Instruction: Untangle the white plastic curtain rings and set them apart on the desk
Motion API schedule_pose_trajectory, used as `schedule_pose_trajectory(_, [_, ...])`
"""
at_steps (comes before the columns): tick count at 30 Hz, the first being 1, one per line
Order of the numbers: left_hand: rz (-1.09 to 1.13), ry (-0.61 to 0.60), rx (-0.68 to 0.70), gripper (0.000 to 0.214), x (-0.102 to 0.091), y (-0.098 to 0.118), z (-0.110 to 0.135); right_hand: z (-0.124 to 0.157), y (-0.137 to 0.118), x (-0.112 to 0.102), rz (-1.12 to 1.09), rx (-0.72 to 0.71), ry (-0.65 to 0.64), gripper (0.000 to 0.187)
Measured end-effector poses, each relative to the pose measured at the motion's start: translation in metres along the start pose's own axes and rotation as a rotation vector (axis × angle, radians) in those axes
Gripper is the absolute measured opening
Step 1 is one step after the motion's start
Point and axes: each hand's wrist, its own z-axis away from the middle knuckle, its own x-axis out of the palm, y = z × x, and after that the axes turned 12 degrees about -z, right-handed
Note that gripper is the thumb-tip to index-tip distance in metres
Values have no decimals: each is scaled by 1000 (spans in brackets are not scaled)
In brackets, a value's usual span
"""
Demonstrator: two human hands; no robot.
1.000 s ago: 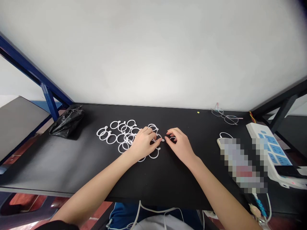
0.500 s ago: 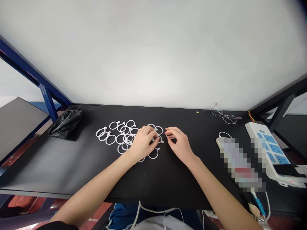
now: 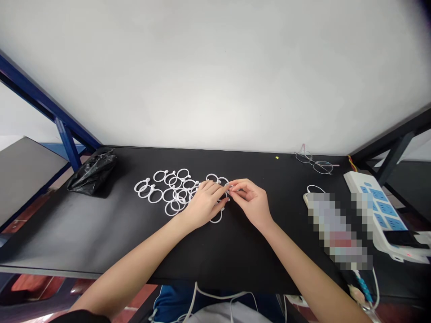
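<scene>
Several white curtain rings point(image 3: 175, 188), each with a small eyelet, lie in a loose, overlapping spread on the black tabletop point(image 3: 134, 237). At the right end of this spread my two hands meet at the fingertips. My left hand point(image 3: 205, 204) arches over some rings, its fingers closed on a white ring point(image 3: 228, 194) that is mostly covered. My right hand point(image 3: 252, 202) pinches at that ring's edge with thumb and fingertips; the small white part between them is largely hidden. Another ring point(image 3: 216, 222) pokes out below my left hand.
A crumpled black plastic bag point(image 3: 94, 172) lies at the far left. To the right are eyeglasses point(image 3: 313, 162), a blurred-out phone point(image 3: 338, 231) with a cable, and a white power strip point(image 3: 380, 211). A white wall point(image 3: 215, 80) rises behind the table.
My right hand has moved left and its fingertips now meet those of my left hand. My left hand has shifted slightly right, its fingers reaching further toward the right hand.
</scene>
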Motion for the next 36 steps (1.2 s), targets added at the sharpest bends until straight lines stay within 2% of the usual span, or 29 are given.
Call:
schedule_pose_trajectory(7, [107, 18, -44, 17, 5, -4, 1, 2, -1, 3, -58, 21, -45, 14])
schedule_pose_trajectory(13, [135, 71, -102, 16, 1, -3, 0, -1, -2, 0, 139, -43, 58, 11])
schedule_pose_trajectory(15, [162, 116, -139, 15, -1, -3, -1, -2, -2, -2, 193, -23, 70, 13])
schedule_pose_trajectory(20, [299, 185, -242, 12, -7, -3, -4, 0, -1, -1, 240, 81, -3, 24])
schedule_pose_trajectory(29, [446, 158, -359, 16, -10, -1, -4, 3, 0, -1, 256, 138, -60, 32])
schedule_pose_trajectory(36, [465, 109, -350, 18, -14, 2, -6, 5, -3, -1, 258, 109, -73, 32])
